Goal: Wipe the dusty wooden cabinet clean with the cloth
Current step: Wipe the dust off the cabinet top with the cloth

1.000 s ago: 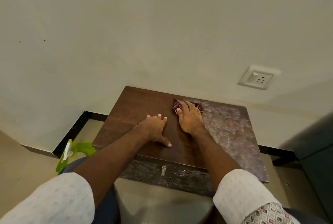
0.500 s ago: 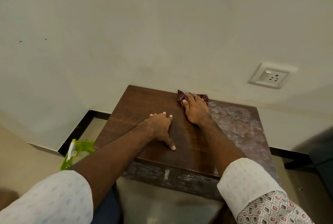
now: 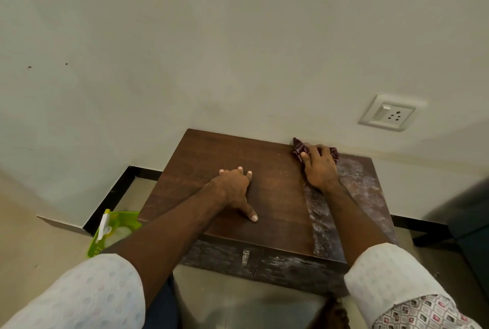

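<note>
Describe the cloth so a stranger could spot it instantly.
Find the dark wooden cabinet against the pale wall. At its back edge, right of centre, the right hand presses a crumpled cloth. It is maroon with fine light lines, the only fabric on top.

Dim, warm, even light; soft shadows under both forearms, no glare. Wide-angle bending at edges, slight softness throughout.

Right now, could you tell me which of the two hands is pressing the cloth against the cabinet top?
The right hand, at the back edge by the wall, presses the dark red cloth. The left hand lies bare and flat on the wiped wood.
</note>
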